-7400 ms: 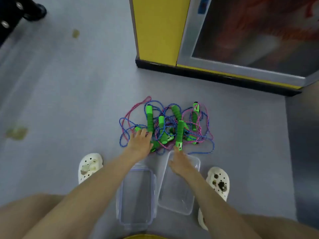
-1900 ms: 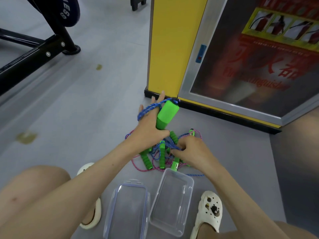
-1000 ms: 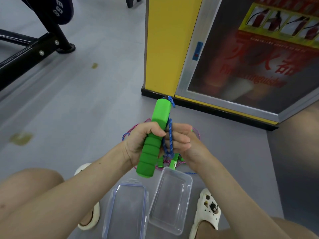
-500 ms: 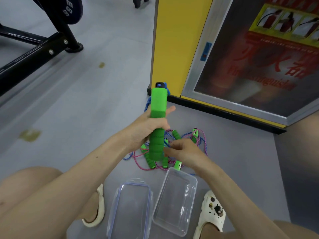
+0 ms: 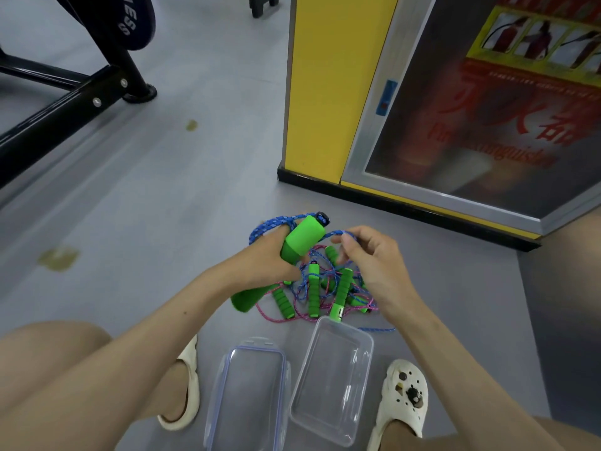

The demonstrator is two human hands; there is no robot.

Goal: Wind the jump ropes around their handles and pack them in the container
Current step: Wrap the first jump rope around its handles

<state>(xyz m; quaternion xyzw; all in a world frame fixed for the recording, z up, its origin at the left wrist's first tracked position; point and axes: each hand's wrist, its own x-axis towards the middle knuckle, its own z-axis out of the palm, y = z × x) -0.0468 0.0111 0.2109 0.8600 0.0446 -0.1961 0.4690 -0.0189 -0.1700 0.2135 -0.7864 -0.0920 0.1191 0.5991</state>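
The left hand (image 5: 266, 255) grips a thick green foam handle (image 5: 300, 239), blue braided rope (image 5: 270, 222) looped over its fingers. The right hand (image 5: 370, 258) pinches that rope above the tangled pile (image 5: 325, 288), beyond the clear plastic container (image 5: 331, 379).

I have one green foam handle (image 5: 294, 245) gripped in my left hand (image 5: 263, 258), tilted, its black-capped end pointing up and away. Its blue rope (image 5: 270, 222) loops over my left fingers and runs across to my right hand (image 5: 370, 255), which pinches it. Below, the remaining jump ropes (image 5: 325, 288) lie tangled on the floor, ribbed green handles mixed with blue and pink cord. Just in front of that pile sits the clear plastic container (image 5: 328, 385), open and upright, its lid (image 5: 250, 395) flat alongside on the left.
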